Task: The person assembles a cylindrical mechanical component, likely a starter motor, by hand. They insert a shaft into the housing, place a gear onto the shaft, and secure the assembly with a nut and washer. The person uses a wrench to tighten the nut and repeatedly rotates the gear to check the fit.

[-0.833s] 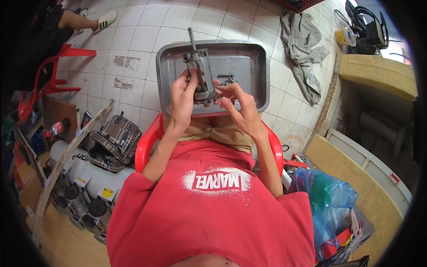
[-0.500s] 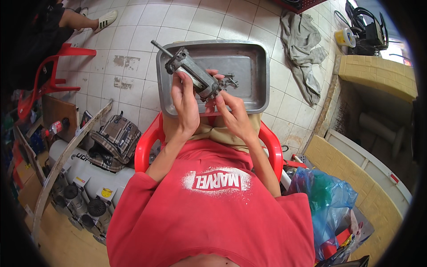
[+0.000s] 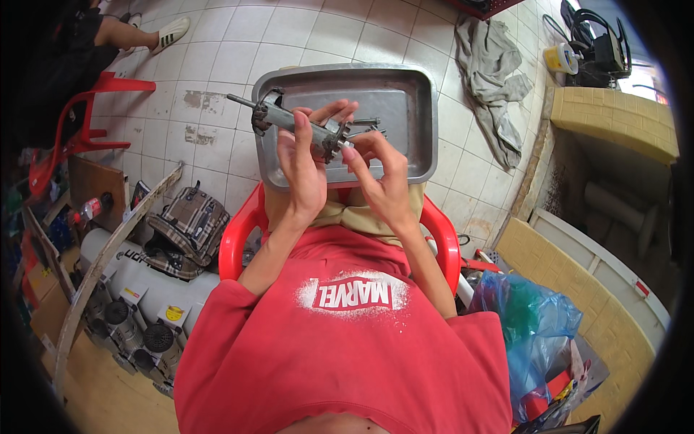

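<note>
At the far left, the dark rim of the lens cuts off another person, leaving a leg and a pale shoe clear. Below, a red chair is partly lost in that darkness. A slanting plank hides part of a pale tank, and a plaid backpack overlaps it too.

Your left hand is clamped around the grey metal assembly, which is held tilted above the metal tray, its rod sticking out past the tray's left rim. Your palm and thumb cover much of its middle. Your right hand has its thumb and forefinger at the assembly's right end; you can't tell whether they pinch it or merely touch it. Behind those fingers, loose metal pieces lie in the tray, partly hidden, their number unclear.

Farther right, a crumpled grey cloth lies on the floor, and a blue plastic bag blurs its contents.
</note>
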A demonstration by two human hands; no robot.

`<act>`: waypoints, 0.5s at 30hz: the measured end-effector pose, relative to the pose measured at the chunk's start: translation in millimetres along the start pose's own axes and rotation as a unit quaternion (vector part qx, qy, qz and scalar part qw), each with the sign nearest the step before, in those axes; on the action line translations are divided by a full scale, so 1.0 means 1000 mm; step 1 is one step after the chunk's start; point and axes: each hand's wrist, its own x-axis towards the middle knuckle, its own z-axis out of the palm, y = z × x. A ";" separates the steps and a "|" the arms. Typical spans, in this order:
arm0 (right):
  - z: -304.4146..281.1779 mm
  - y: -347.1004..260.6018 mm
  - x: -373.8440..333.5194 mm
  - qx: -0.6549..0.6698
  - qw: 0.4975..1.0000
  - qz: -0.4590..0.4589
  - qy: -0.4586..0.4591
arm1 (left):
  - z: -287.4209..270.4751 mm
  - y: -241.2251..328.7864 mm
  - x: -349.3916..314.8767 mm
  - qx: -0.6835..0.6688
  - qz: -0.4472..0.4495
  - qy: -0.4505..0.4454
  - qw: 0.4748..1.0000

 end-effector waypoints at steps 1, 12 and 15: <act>-0.001 -0.001 0.001 -0.019 1.000 -0.016 0.006 | 0.000 0.000 0.001 0.000 -0.005 0.002 1.000; -0.008 0.017 -0.002 0.007 0.997 0.011 -0.080 | 0.000 0.003 0.002 -0.009 0.001 -0.029 1.000; -0.010 0.016 -0.003 0.038 0.993 0.012 -0.108 | -0.006 0.001 -0.001 -0.002 0.008 -0.071 0.997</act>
